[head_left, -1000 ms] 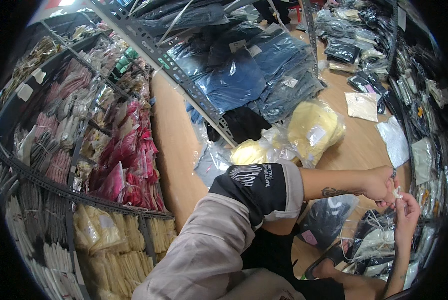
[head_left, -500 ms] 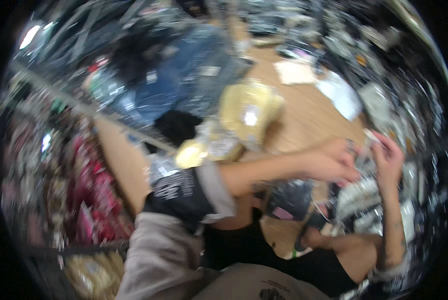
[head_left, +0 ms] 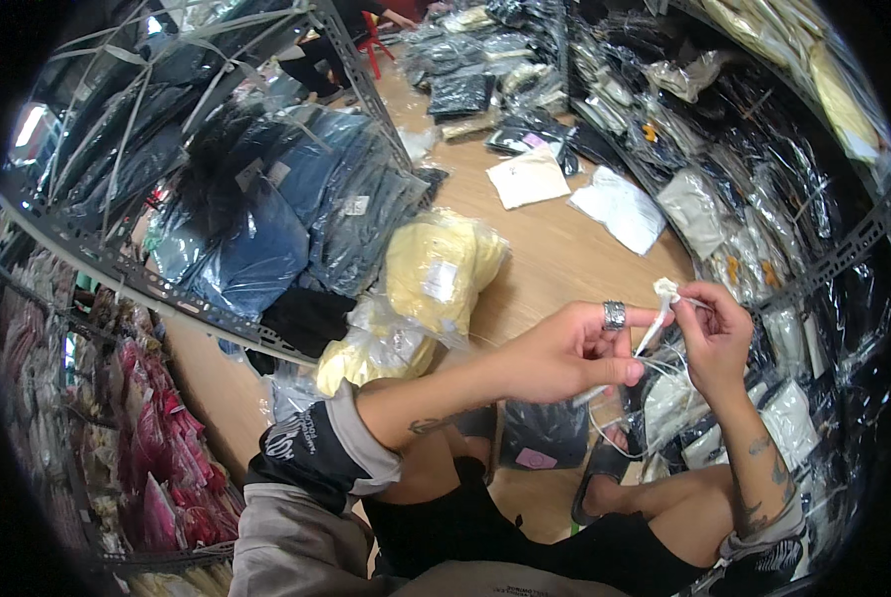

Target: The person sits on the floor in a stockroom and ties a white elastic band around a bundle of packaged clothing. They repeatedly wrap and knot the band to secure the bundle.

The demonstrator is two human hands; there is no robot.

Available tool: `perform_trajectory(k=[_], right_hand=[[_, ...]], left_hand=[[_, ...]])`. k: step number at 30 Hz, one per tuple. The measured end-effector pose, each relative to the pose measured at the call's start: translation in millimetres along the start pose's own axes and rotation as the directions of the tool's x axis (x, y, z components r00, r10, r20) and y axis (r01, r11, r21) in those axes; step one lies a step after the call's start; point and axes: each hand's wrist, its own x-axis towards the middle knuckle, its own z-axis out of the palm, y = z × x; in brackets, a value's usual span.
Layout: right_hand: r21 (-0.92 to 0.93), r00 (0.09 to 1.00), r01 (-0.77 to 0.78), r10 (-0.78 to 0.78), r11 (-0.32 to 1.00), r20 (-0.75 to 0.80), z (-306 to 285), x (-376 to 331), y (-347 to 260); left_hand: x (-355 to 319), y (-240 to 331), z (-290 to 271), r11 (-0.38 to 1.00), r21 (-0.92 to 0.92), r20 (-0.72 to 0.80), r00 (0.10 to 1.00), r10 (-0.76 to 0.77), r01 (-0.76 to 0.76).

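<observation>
A thin white cord (head_left: 649, 336) stretches between my hands, with a small crumpled knot or bunch at its top. My right hand (head_left: 716, 336) pinches it near that bunch. The fingers of my left hand (head_left: 585, 350) are curled around the cord, its index finger pointing at the right fingertips. A silver ring is on one left finger. Loose loops of the cord hang under both hands. Below them, a dark plastic-wrapped garment (head_left: 543, 435) with a pink label lies on the floor between my legs.
Yellow bagged garments (head_left: 436, 274) sit on the floor at left, beside a metal shelf (head_left: 97, 254) stacked with wrapped jeans (head_left: 351, 219). White packages (head_left: 620, 211) lie ahead. Another rack (head_left: 844, 249) of bagged clothes stands close at right. Far back, another person's hand (head_left: 398, 18) shows.
My view has shifted and become sharper. Both hands are still close together on the cord; its hanging loops now show clearly, and the left index finger is stretched toward the right hand.
</observation>
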Motion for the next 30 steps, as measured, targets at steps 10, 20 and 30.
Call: perform_trajectory(k=[10, 20, 30], right_hand=[[-0.228, 0.912, 0.396, -0.35, 0.89, 0.215, -4, -1, -30], [-0.312, 0.647, 0.746, -0.532, 0.588, 0.546, 5, -2, -37], [-0.415, 0.604, 0.79, -0.453, 0.451, 0.656, 10, -8, -43]], left_hand=[[12, -15, -18, 0.991, 0.077, -0.401, 0.914, -0.067, 0.106], [11, -6, 1, 0.934, -0.229, -0.286, 0.898, -0.334, 0.274], [7, -14, -4, 0.974, 0.098, -0.446, 0.884, -0.14, 0.203]])
